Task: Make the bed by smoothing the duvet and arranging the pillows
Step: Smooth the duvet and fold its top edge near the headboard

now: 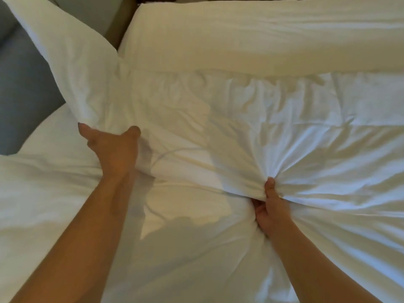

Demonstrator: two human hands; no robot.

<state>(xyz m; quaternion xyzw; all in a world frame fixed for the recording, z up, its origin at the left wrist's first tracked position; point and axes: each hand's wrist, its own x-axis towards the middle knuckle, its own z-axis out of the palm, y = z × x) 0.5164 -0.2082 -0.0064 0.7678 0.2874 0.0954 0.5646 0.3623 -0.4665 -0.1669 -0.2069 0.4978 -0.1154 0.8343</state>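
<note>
A white duvet (251, 119) covers most of the bed, creased and bunched in the middle. My right hand (272, 208) grips a pinched fold of it, and wrinkles fan out from that grip to the right. My left hand (111, 147) holds the lower edge of a raised white flap (72, 62) that rises toward the upper left; whether this flap is a duvet corner or a pillow I cannot tell. A long white pillow (262, 36) lies across the top of the bed. Smoother white bedding (43, 189) lies under my left forearm.
A grey-blue upholstered surface (24, 95) stands at the left edge, beside the bed. A dark gap (122, 25) shows between the raised flap and the long pillow at the top.
</note>
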